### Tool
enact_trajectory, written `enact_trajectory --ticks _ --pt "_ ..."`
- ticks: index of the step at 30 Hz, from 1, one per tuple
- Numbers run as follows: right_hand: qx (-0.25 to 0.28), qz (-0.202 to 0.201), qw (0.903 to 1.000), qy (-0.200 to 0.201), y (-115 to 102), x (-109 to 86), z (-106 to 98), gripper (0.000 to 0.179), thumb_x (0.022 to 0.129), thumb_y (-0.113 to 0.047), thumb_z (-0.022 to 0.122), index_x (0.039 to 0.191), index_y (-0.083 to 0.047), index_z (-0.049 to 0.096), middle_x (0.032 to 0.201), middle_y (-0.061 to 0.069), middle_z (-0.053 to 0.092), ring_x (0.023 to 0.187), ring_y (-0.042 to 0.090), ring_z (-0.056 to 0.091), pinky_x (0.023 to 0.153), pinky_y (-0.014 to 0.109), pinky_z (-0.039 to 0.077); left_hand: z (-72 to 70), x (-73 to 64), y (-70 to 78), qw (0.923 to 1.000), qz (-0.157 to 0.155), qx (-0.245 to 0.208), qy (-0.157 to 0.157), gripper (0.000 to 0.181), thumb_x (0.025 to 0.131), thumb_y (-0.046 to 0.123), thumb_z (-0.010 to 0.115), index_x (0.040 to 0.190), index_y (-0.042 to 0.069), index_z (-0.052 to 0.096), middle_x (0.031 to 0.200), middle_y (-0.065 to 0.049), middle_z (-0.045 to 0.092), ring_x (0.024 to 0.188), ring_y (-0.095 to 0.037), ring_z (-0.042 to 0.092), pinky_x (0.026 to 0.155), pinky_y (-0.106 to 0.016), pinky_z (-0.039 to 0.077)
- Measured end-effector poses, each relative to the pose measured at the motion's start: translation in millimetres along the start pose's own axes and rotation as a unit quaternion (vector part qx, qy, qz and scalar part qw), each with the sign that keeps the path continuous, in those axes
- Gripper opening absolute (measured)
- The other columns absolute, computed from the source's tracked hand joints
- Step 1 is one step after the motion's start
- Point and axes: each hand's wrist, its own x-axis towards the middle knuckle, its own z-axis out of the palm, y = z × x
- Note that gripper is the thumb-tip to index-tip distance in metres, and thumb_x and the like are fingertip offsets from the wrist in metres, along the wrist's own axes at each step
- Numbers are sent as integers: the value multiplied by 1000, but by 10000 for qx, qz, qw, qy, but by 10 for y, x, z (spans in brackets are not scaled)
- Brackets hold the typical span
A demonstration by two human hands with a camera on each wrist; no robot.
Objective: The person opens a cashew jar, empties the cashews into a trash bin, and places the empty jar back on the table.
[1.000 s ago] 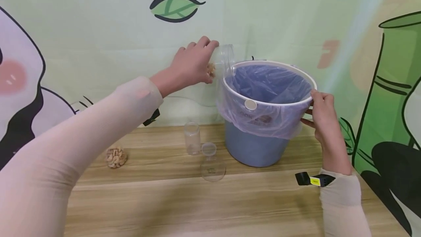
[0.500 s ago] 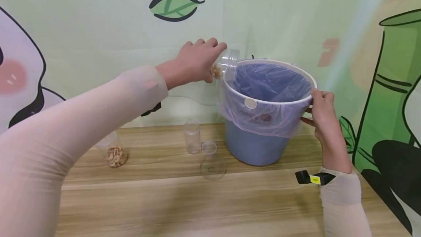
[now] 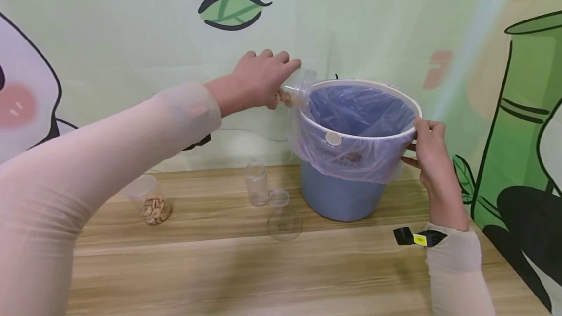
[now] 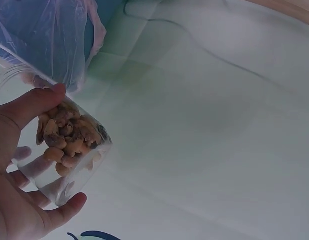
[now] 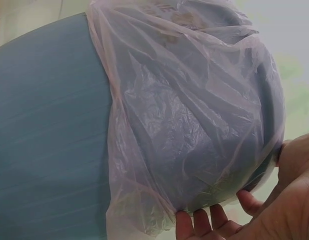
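My left hand (image 3: 263,79) grips a clear jar (image 3: 299,84) tipped on its side, its mouth at the left part of the bin's white rim. Brown nuts (image 4: 69,132) lie along the jar's lower wall in the left wrist view, with the thumb and fingers spread round the jar. The blue bin (image 3: 342,199) is lined with a thin pinkish plastic bag (image 3: 369,162) folded over its rim. On the right side, my right hand (image 3: 432,152) holds the bin at the rim, thumb on top and fingers against the bag-covered outside.
Left on the wooden table (image 3: 197,277), a lidded clear jar (image 3: 142,187) holds pale cashews (image 3: 155,210). A tall clear container (image 3: 256,184), a small clear round piece (image 3: 279,198) and a clear disc (image 3: 284,224) lie left of the bin. A printed cloth (image 3: 167,38) hangs behind.
My left hand moved the tipped jar right and down to the rim, then slightly back left. The cashew jar came into view from behind my left sleeve. The right hand stayed put.
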Motion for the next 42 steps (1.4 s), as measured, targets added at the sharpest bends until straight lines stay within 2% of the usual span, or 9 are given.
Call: enact_trajectory --ticks 9,14,32,42 --pt "-20 -78 9999 79 26 -19 17 45 105 -53 26 128 -15 20 118 6 37 94 21 51 73 30 56 -81 27 49 9998 38 169 -77 87 82 24 84 151 13 33 138 -14 49 120 -40 51 92 -56 48" --pt "16 -120 9999 103 30 -19 20 40 106 -52 27 124 -18 22 118 6 37 93 21 51 72 29 56 -102 25 58 9998 71 193 -68 84 83 24 83 150 12 33 134 -13 49 116 -39 52 90 -55 48" --pt "-32 -37 9999 117 17 -18 45 51 105 -52 26 134 -11 16 119 6 38 95 18 53 73 28 56 -172 42 100 9984 234 513 -63 86 82 21 83 151 11 32 139 -14 48 118 -41 51 90 -55 48" --pt "-58 9 9999 115 12 -22 17 48 106 -52 25 132 -13 17 119 5 38 95 17 54 73 28 56 -188 43 131 9978 290 599 -32 86 82 23 84 150 11 33 138 -14 48 118 -40 52 90 -54 49"
